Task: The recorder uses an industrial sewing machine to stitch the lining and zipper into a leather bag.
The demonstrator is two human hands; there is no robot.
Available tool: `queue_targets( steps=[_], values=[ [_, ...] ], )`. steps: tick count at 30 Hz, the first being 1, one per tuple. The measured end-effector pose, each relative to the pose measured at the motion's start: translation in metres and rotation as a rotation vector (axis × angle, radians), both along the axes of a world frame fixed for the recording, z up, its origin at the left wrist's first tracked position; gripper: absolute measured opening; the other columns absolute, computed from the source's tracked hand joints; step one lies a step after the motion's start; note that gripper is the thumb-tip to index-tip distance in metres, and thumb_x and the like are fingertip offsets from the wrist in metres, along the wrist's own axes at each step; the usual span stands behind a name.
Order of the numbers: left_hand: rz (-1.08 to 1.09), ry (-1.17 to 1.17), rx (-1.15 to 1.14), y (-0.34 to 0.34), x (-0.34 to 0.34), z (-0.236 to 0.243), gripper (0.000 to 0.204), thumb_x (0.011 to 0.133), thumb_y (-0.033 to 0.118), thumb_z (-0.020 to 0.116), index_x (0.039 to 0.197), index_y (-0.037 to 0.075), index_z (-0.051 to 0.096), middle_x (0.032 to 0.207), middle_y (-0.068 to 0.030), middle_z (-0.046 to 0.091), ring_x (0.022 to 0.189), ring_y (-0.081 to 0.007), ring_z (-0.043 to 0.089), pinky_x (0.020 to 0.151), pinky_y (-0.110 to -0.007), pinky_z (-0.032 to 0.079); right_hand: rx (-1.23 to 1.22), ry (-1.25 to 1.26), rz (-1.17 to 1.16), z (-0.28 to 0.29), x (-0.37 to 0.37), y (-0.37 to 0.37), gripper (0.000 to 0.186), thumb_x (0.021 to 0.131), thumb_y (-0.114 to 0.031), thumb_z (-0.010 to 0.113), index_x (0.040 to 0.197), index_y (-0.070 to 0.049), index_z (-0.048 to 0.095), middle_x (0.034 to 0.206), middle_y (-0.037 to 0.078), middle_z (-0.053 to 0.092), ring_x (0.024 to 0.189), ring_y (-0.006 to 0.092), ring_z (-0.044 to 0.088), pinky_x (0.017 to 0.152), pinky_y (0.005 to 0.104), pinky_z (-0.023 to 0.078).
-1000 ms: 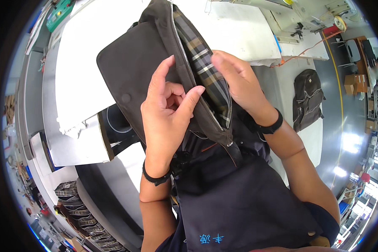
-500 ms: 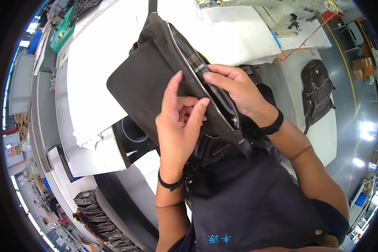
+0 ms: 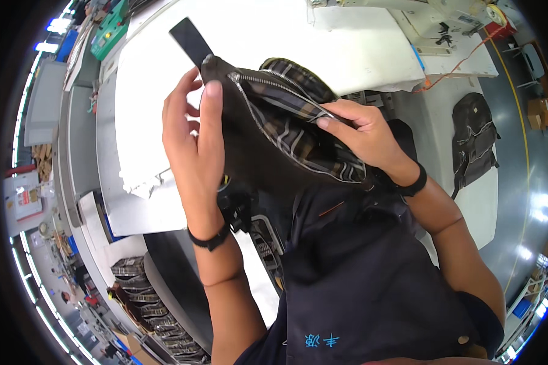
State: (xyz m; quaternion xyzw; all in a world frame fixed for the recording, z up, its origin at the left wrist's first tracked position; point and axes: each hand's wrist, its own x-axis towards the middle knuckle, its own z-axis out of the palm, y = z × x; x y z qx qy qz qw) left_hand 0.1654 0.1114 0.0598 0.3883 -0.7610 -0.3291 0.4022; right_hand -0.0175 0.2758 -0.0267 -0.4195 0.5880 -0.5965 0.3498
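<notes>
A dark brown bag hangs in front of me at the edge of the white table, its long zipper undone. Through the wide mouth its plaid lining shows, and a dark strap sticks out from the far left corner. My right hand pinches the right edge of the mouth between thumb and fingers. Beside the bag's left end is my left hand, open, thumb up and fingers apart; its thumb overlaps the bag's edge, and whether it touches I cannot tell.
The white tabletop spreads beyond the bag, with a sewing machine at the far right. A dark backpack lies on a surface to the right. Plaid-lined pieces are stacked at the lower left. An orange cord trails off the table.
My left hand has moved left and away from me, from before the bag's front to its left end. The bag has turned and its mouth gapes wider, with more lining showing.
</notes>
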Motion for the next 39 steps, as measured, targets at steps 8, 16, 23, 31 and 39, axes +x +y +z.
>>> queue_targets(
  steps=[8,16,23,31,39],
  values=[
    [-0.393,-0.068,-0.028,-0.027,-0.006,-0.003,0.036,0.102,0.031,0.068,0.097,-0.005,0.070,0.090,-0.0050,0.067,0.082,-0.0126,0.053,0.072,-0.028,0.043,0.078,0.372,0.137,0.006,-0.017,0.009,0.024,0.095,-0.014,0.074,0.117,-0.004,0.075,0.090,0.007,0.068,0.076,0.0162,0.060,0.071,0.0296,0.047],
    [-0.545,-0.175,0.156,-0.033,-0.010,0.013,0.050,0.103,0.035,0.069,0.068,0.001,0.058,0.059,0.0041,0.048,0.058,-0.0045,0.042,0.053,-0.025,0.034,0.154,0.683,0.032,0.008,-0.048,0.009,0.022,0.090,-0.010,0.074,0.111,-0.003,0.074,0.086,0.008,0.065,0.078,0.0189,0.060,0.073,0.0311,0.048],
    [-0.330,-0.202,0.260,0.006,-0.014,0.034,0.042,0.096,0.030,0.077,0.070,-0.002,0.067,0.057,-0.0023,0.060,0.051,-0.0064,0.055,0.049,-0.022,0.038,-0.043,0.568,0.072,0.085,-0.032,0.014,0.025,0.092,-0.008,0.071,0.117,-0.006,0.074,0.095,0.007,0.072,0.084,0.0203,0.067,0.078,0.0303,0.053],
    [-0.253,-0.174,0.039,0.042,-0.027,0.027,0.026,0.095,0.021,0.079,0.087,-0.004,0.076,0.059,-0.0028,0.063,0.051,-0.0059,0.058,0.049,-0.022,0.041,-0.246,1.016,-0.116,0.087,0.002,-0.005,0.009,0.084,-0.006,0.072,0.086,-0.005,0.064,0.080,0.009,0.065,0.074,0.0290,0.064,0.066,0.0412,0.050],
    [-0.171,-0.156,-0.231,0.054,-0.021,0.020,0.021,0.095,0.017,0.079,0.089,-0.003,0.076,0.059,-0.0035,0.061,0.051,-0.0065,0.055,0.049,-0.024,0.041,-0.239,1.321,-0.254,0.089,0.026,-0.014,0.016,0.075,-0.021,0.074,0.077,-0.008,0.064,0.070,0.003,0.063,0.068,0.0198,0.066,0.059,0.0330,0.045]
  ],
)
